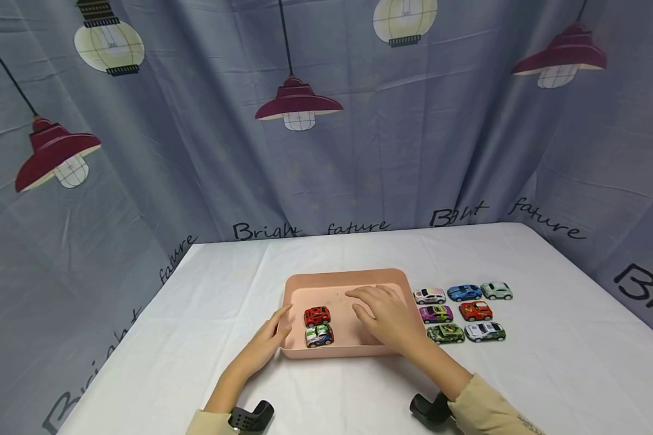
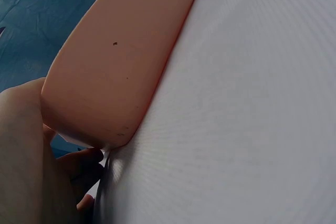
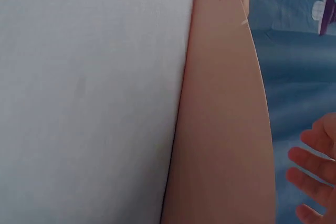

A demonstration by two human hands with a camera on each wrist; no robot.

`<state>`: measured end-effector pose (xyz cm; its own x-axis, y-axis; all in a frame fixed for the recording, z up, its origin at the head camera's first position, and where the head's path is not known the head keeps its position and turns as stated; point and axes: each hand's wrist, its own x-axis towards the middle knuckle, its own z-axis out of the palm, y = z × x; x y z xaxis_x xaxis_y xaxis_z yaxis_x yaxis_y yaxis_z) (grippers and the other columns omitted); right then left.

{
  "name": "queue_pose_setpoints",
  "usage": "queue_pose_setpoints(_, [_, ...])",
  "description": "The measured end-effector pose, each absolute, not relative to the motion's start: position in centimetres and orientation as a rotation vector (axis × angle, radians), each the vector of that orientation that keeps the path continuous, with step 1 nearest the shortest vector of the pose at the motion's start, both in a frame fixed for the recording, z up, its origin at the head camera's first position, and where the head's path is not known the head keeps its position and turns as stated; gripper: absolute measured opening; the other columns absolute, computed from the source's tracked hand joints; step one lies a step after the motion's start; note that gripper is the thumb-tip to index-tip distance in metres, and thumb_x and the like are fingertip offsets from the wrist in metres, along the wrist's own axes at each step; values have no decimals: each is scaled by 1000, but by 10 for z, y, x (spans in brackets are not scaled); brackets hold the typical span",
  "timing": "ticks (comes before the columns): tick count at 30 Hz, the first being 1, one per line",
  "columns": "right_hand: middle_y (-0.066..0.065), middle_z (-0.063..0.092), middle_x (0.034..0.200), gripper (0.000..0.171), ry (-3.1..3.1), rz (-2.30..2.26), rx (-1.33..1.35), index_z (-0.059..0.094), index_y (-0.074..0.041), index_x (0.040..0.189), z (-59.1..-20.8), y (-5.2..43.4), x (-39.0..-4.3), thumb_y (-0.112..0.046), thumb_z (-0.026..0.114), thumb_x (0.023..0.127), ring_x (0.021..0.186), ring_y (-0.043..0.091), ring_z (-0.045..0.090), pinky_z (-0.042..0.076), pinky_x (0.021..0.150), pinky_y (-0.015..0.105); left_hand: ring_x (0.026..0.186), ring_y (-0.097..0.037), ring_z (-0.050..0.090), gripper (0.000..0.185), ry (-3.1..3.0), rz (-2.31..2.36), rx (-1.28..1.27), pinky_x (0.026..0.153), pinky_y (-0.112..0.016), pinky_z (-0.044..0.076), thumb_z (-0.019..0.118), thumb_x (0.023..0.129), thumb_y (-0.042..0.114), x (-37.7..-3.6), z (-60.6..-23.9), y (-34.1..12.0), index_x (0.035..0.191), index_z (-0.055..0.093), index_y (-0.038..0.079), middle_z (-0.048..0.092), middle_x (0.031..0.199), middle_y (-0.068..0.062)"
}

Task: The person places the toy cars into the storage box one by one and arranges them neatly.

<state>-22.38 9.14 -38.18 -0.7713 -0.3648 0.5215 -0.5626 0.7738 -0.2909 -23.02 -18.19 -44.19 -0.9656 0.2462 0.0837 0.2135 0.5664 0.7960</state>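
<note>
Pink rectangular tray (image 1: 354, 351), smooth-walled, with rounded corners.

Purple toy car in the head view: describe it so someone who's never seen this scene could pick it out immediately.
On the white table, find the pink tray. Just right of it in the picture, the purple car sits between a white car farther back and a green car nearer the camera. It is the only purple one, with yellow-green markings.

tray (image 1: 337, 352): smooth plastic | toy cars (image 1: 476, 312): glossy | tablecloth (image 1: 196, 338): matt cloth | backdrop (image 1: 359, 169): creased fabric
</note>
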Motion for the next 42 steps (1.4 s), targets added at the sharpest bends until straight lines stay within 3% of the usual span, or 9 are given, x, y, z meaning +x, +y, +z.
queue_pose_setpoints(14, [3,63,116,34,-2439,487,731,62,-14,116,-383,119,-217,-27,61,84,112,22,55,34,101,50,132,-36,31,49,2739,1418,406,104,-58,25,44,95,33,-229,-440,-182,141,32,22,37,144,-11])
queue_pose_setpoints(23, [5,62,117,35,-2409,488,707,62,-12,115,-386,135,-211,-23,63,82,112,25,55,35,98,48,132,-36,31,48,2754,1401,390,104,-57,25,43,96,33,-230,-441,-181,141,32,21,36,144,-11])
queue_pose_setpoints(33, [6,64,114,36,-2377,521,687,63,-12,113,-388,155,-206,-22,66,78,107,25,57,30,100,46,129,-40,33,47,2713,1430,399,103,-58,26,43,96,20,-209,-409,-172,141,32,9,38,140,-21])
queue_pose_setpoints(42, [7,61,117,33,-2462,461,624,63,-10,113,-386,176,-199,-20,65,80,111,29,53,29,100,50,130,-36,35,49,2745,1412,405,102,-58,27,43,96,34,-230,-443,-183,141,32,21,38,142,-12])
